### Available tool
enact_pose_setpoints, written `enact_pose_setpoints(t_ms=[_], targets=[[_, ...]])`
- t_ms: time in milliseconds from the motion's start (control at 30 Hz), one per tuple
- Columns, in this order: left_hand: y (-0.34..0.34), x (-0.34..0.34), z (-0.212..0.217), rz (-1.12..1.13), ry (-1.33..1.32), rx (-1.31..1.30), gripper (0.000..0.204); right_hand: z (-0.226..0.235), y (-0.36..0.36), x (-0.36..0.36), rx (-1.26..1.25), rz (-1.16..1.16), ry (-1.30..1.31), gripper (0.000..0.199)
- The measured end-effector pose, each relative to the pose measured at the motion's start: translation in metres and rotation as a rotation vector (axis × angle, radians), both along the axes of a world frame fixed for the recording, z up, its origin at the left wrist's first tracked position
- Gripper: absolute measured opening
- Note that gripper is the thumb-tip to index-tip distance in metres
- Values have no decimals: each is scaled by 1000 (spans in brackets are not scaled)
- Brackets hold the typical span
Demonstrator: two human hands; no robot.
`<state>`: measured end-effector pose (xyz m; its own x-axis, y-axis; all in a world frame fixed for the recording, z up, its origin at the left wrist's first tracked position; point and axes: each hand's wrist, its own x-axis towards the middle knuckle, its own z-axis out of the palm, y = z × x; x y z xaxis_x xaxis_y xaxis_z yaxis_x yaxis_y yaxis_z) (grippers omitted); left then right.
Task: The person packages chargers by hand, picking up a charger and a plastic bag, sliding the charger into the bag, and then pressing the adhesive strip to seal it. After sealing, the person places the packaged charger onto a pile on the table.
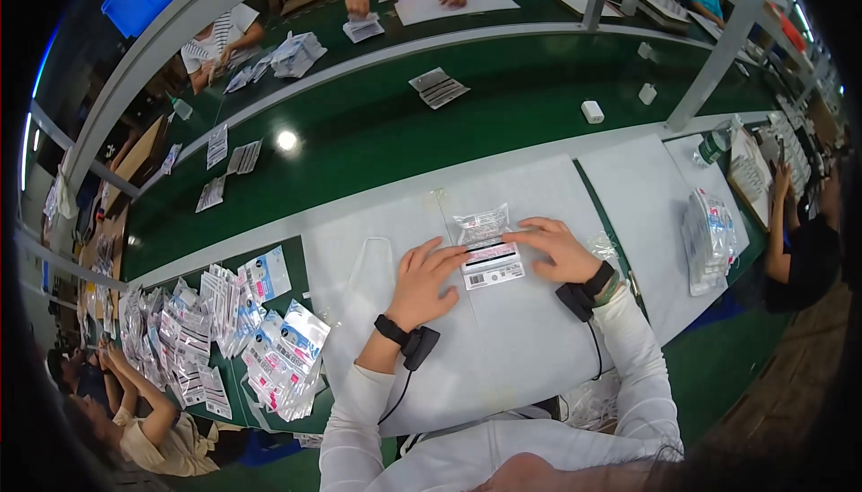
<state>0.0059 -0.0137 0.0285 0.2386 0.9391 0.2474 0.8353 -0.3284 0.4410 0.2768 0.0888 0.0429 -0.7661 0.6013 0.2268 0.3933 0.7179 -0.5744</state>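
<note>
A small printed plastic pouch (494,272) lies flat on the white-covered worktable in front of me. Its clear upper part (482,220) looks puffed, and a dark band crosses its middle. From the left, my left hand (426,278) reaches over with stretched, spread fingers, its index fingertip on the pouch's left edge at the band. My right hand (558,251) rests opposite, fingers extended and apart, with fingertips at the right edge. Neither hand is closed around the pouch.
Many printed pouches (283,348) are heaped at my left, and a stack of pouches (709,236) stands at the right. Past the table runs a green conveyor belt (359,142) carrying scattered pouches and a white charger-like block (592,112). Other people work across and at both sides.
</note>
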Motion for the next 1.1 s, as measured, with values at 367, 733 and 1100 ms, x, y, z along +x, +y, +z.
enact_pose_setpoints(t_ms=[367, 733, 1100], targets=[[9, 9, -16, 131, -93, 49, 42, -13, 3, -10, 31, -117, -11, 47], [5, 5, -15, 165, 62, 217, 25, -12, -1, 4, 209, -176, -4, 37], [-62, -33, 41, 190, 157, 189, 28, 31, 33, -64, 274, -8, 80, 51]])
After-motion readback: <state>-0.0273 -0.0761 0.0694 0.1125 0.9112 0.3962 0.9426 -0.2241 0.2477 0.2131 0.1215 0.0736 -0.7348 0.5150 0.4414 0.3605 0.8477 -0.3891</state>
